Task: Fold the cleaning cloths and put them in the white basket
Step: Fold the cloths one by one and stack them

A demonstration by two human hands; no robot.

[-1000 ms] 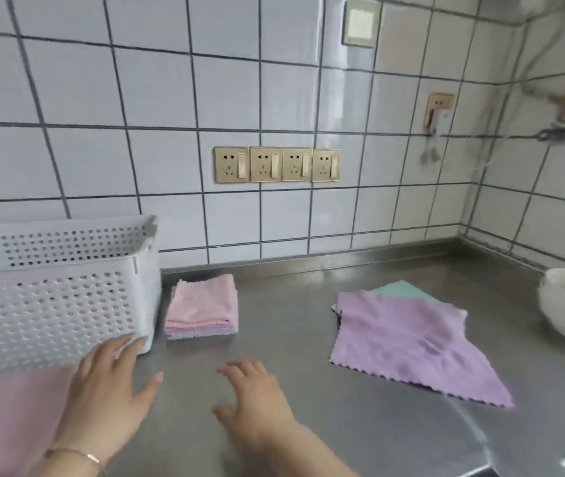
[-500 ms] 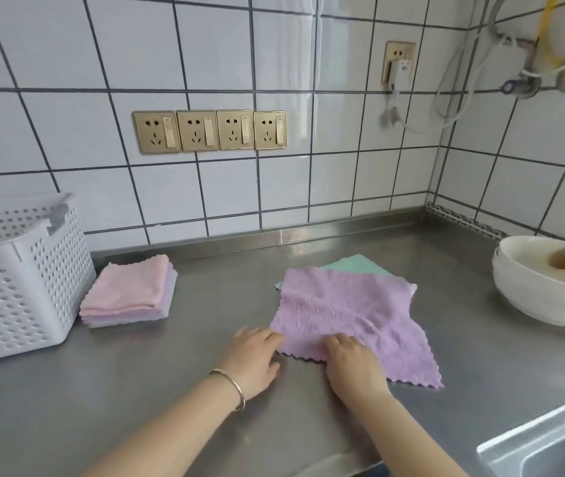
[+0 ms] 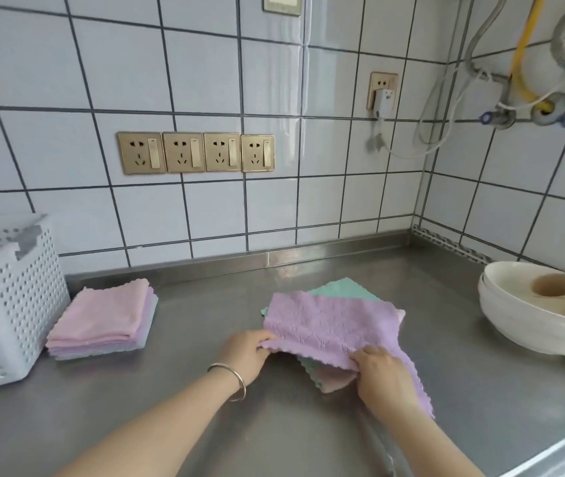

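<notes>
- We saw a purple cloth (image 3: 329, 328) with scalloped edges, its near edge lifted off the counter, pinched at one corner by the left hand (image 3: 246, 352) and further along by the right hand (image 3: 382, 373).
- Under it, between the two hands, lay more unfolded cloths: a green cloth (image 3: 343, 289) showing beyond the purple one and a pinkish cloth (image 3: 334, 380) just left of the right hand.
- Well left of the left hand sat a folded stack (image 3: 102, 321), pink on top, purple and pale blue below.
- The white basket (image 3: 9, 304), perforated, stood just beside that stack, farther left.
</notes>
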